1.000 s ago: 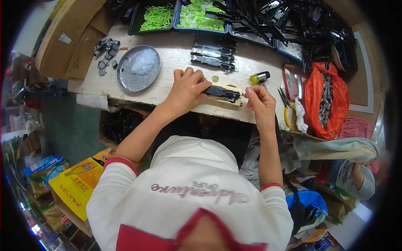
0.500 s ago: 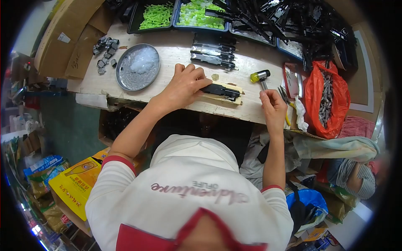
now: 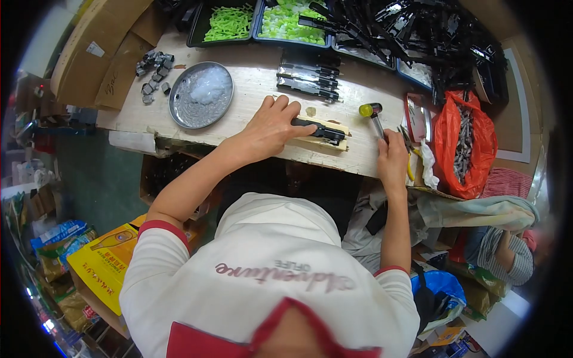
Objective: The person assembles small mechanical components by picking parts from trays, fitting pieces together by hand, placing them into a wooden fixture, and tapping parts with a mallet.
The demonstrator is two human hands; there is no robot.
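Note:
My left hand (image 3: 271, 130) grips the left end of a black plastic part (image 3: 325, 132), its thumb stretched along the top. Under that part lies a pale wooden block (image 3: 339, 145), near the front edge of the workbench. To the right, my right hand (image 3: 392, 160) is closed around the handle of a small mallet (image 3: 375, 121). The mallet's head has one yellow and one dark face, and it is held apart from the black part. Beyond the block, several similar black parts (image 3: 307, 88) lie in a row.
A round metal dish (image 3: 178, 116) of whitish material stands left, beside small grey metal pieces (image 3: 147, 89). Trays of green pieces (image 3: 230, 24) and a heap of black parts (image 3: 412, 30) line the back. A red bag (image 3: 486, 140) of metal pieces and pliers (image 3: 410, 170) are right.
My left thumb has come to lie over the black part. The mallet's head has turned in my right hand, which has shifted slightly. The whole view has moved a little.

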